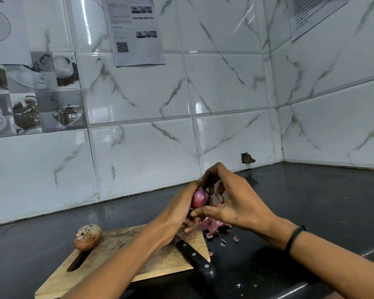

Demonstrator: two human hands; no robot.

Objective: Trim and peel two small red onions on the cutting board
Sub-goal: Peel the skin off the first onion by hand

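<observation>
1. First onion (200, 198): held in the air above the far right corner of the cutting board (121, 255), not resting on it. Glossy purple flesh faces us, so we judge that most of the dry skin is off.
2. Left hand (177, 214): fingers curled round the first onion from the left and beneath. We judge this cradle keeps it from turning while skin is pulled.
3. Right hand (235, 201): thumb pressed at the onion's lower end, forefinger arched over its top, and the other fingers loosely bent and clear. We read this as a pinch working at a layer of skin. We cannot tell whether a strip is actually caught.
4. Second onion (87, 236): sits at the board's left end, just beyond the handle slot. Its papery brown skin and dried roots are intact, and we judge it set apart to wait its turn.
5. Knife (194, 255): lies on the board's right side with the black riveted handle toward us, overhanging the edge. The blade is hidden under the left hand. It is laid down, we judge, to free both hands.
6. Peelings (214, 226): a pink heap on the dark counter (311, 201), just past the board's right edge and below the hands, with scraps scattered nearer us.
7. In the way: the knife lies directly under the working hands, and the left forearm crosses the board.
8. Also present: printed sheets on the tiled wall (225, 93) and a black band (294, 237) on the right wrist.
</observation>
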